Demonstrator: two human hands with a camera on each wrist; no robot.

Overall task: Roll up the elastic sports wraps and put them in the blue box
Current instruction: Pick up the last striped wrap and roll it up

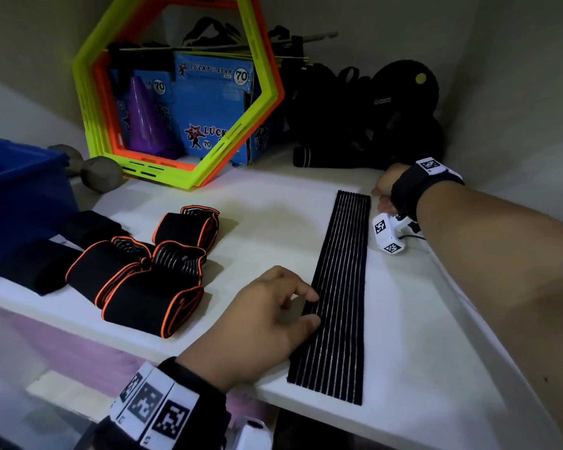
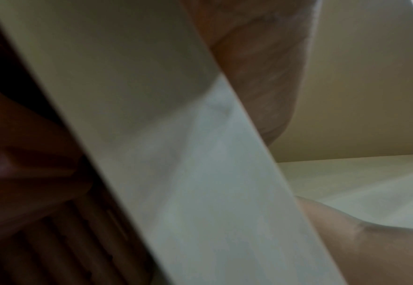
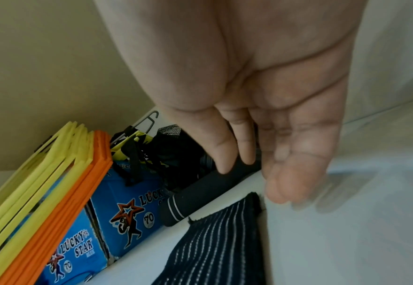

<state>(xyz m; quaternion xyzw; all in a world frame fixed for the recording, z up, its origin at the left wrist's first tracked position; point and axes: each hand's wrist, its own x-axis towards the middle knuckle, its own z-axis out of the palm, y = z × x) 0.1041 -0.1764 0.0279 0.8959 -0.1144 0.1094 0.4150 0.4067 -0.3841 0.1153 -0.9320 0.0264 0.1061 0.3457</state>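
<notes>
A long black wrap with thin pale stripes (image 1: pixel 337 287) lies flat and unrolled on the white shelf (image 1: pixel 267 216); its far corner (image 3: pixel 224 241) shows in the right wrist view. My left hand (image 1: pixel 312 308) rests beside its near half, loosely curved fingertips touching the left edge. My right hand (image 1: pixel 379 198) is at the far end, just right of the wrap, its straight fingers (image 3: pixel 286 189) touching the shelf and holding nothing. Several folded black wraps with orange trim (image 1: pixel 143 274) and two plain black ones (image 1: pixel 36 266) lie at the left. The blue box (image 1: pixel 20 196) stands at the far left.
Yellow and orange hexagon rings (image 1: pixel 176 92) lean at the back over blue Lucky Star boxes (image 1: pixel 212 108) and a purple cone (image 1: pixel 143 115). A grey dumbbell (image 1: pixel 98 173) lies by the box. Black gear (image 1: pixel 371 118) and a foam handle (image 3: pixel 200 194) fill the back right corner.
</notes>
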